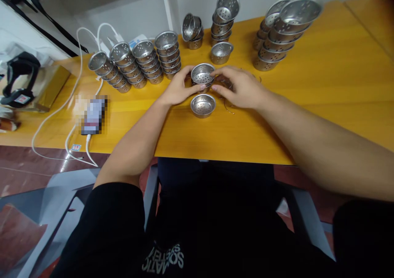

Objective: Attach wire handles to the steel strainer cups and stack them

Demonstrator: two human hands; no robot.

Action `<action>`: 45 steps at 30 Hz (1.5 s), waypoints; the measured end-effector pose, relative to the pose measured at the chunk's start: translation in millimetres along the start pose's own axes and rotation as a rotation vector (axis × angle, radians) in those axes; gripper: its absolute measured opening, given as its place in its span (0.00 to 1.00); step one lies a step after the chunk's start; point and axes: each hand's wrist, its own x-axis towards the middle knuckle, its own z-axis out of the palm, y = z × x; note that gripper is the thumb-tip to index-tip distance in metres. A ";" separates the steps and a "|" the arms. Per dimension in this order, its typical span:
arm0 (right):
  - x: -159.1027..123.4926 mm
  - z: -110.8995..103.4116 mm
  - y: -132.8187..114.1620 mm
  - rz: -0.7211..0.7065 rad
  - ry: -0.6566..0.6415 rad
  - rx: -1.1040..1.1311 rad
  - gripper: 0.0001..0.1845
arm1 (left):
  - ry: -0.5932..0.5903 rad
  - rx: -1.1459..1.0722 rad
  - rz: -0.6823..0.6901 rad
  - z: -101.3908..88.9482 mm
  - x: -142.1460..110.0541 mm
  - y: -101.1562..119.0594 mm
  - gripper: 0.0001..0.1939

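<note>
Upside-down white lettering on the black shirt reads "SOMATIC SAFETY". The left hand and right hand grip a perforated metal cup between their fingertips at mid-desk, its mouth facing upward. A second cup sits just below it, also mouth up. Stacks of cups stand behind.

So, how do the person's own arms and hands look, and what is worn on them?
Both forearms are bare from elbow to fingers. The left hand and right hand wear no gloves; no ring, watch or bracelet shows. Short black sleeves cover the upper arms, part of a black top with pale lettering on its front, seen upside down.
</note>
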 end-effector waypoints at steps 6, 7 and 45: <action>3.9 -4.9 -1.1 0.037 -0.002 -0.047 0.39 | -0.004 -0.033 -0.006 4.0 1.9 0.8 0.62; 4.0 -5.9 -2.1 0.027 0.001 -0.061 0.39 | -0.003 -0.040 -0.009 4.1 2.1 1.9 0.62; 7.6 2.6 -1.9 -0.085 -0.117 -0.062 0.36 | -0.134 0.020 0.012 -0.1 0.9 -5.8 0.55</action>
